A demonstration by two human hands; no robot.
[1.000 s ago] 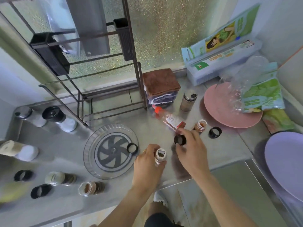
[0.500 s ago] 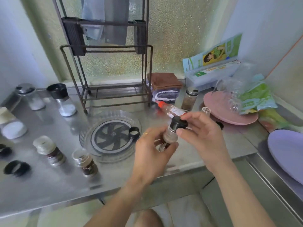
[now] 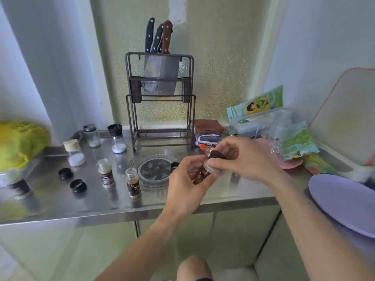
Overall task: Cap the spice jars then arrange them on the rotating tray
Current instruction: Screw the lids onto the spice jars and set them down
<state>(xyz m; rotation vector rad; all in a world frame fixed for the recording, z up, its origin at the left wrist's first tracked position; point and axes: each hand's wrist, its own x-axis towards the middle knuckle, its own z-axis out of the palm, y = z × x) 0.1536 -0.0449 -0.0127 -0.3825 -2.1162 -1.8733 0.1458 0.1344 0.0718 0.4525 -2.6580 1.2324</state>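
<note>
My left hand (image 3: pixel 188 179) grips a small spice jar (image 3: pixel 203 175) by its body, held above the counter's front part. My right hand (image 3: pixel 239 159) pinches a black cap (image 3: pixel 217 154) sitting on the jar's mouth. The clear rotating tray (image 3: pixel 154 171) lies on the steel counter just left of my hands, with one black cap (image 3: pixel 174 165) on its right rim. Two uncapped spice jars (image 3: pixel 106 173) (image 3: pixel 133 183) stand left of the tray. Two loose black caps (image 3: pixel 65 173) (image 3: pixel 78 185) lie further left.
A knife rack (image 3: pixel 160 98) with cleavers stands behind the tray. Salt shakers (image 3: pixel 92 135) (image 3: pixel 117 138) (image 3: pixel 74 152) stand at the back left. Folded cloths (image 3: pixel 207 130), a pink plate (image 3: pixel 292 162), green packets (image 3: pixel 298 142) and a purple plate (image 3: pixel 345 201) crowd the right.
The view has tilted up from the counter to the wall. My hands lifted the jar off the counter, and my right hand brought the black cap onto its mouth.
</note>
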